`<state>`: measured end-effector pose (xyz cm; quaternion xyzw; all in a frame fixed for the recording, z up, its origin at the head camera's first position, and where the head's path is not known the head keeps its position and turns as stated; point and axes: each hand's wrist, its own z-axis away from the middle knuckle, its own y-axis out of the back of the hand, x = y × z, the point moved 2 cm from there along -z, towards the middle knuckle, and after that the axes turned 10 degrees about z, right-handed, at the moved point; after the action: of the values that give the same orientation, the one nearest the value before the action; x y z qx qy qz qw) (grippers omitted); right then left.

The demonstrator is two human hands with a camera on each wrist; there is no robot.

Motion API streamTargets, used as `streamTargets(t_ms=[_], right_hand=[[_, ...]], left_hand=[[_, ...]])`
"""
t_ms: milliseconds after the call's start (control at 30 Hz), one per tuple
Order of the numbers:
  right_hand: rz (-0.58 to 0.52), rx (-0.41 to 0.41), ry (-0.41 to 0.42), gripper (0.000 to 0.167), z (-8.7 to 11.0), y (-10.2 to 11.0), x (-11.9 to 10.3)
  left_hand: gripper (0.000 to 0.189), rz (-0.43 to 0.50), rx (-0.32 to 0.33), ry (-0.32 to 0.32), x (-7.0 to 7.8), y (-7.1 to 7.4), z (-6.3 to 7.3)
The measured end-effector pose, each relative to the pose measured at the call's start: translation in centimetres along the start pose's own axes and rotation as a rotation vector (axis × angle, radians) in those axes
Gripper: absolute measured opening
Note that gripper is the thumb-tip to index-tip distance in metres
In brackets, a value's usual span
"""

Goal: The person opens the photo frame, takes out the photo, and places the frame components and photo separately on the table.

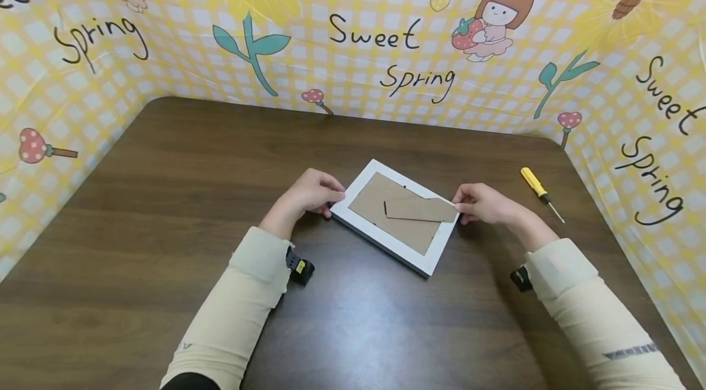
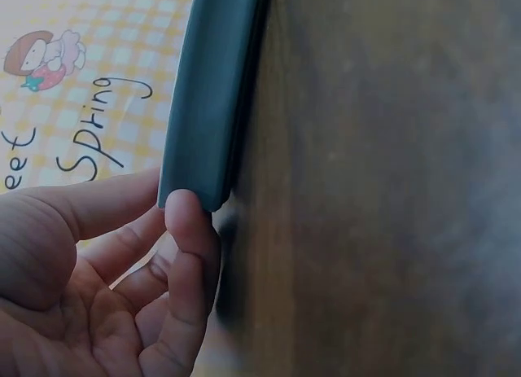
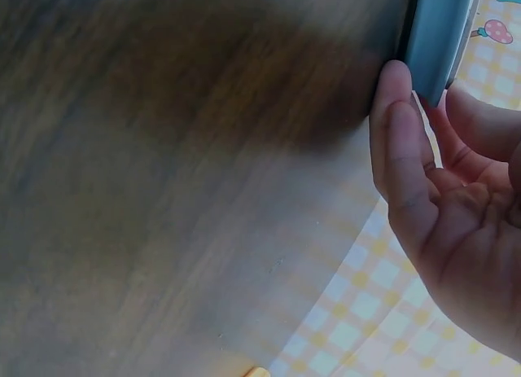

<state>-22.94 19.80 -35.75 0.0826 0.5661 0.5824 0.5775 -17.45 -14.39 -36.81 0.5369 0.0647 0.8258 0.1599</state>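
Observation:
A picture frame (image 1: pixel 383 237) lies back side up, set slantwise, with a white border around a brown backing board (image 1: pixel 368 195). A stand flap (image 1: pixel 413 210) of the same brown lies flat on the board. My left hand (image 1: pixel 309 192) pinches the frame's left corner between thumb and fingers. At the opposite corner, my right hand (image 1: pixel 485 203) pinches it too. Both wrist views show the frame's dark greenish side edge (image 2: pixel 213 100), with the fingertips against its end. The frame's front is hidden, and I cannot tell whether it touches the table all along.
A yellow-handled screwdriver (image 1: pixel 534 181) lies on the brown wooden table (image 1: pixel 165 206), right of my right hand. Yellow checked cloth (image 1: pixel 353 65) with printed flowers and lettering hangs along the back and both sides of the table.

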Motion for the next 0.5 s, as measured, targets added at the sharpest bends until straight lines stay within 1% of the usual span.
streamTargets(t_ms=[300, 500], right_hand=[[0.025, 0.013, 0.047, 0.008, 0.58, -0.41, -0.48], [0.076, 0.013, 0.066, 0.007, 1.02, -0.60, -0.89]], left_hand=[[0.023, -0.027, 0.023, 0.029, 0.66, 0.45, -0.49], [0.024, -0.042, 0.040, 0.046, 0.94, 0.70, -0.79]])
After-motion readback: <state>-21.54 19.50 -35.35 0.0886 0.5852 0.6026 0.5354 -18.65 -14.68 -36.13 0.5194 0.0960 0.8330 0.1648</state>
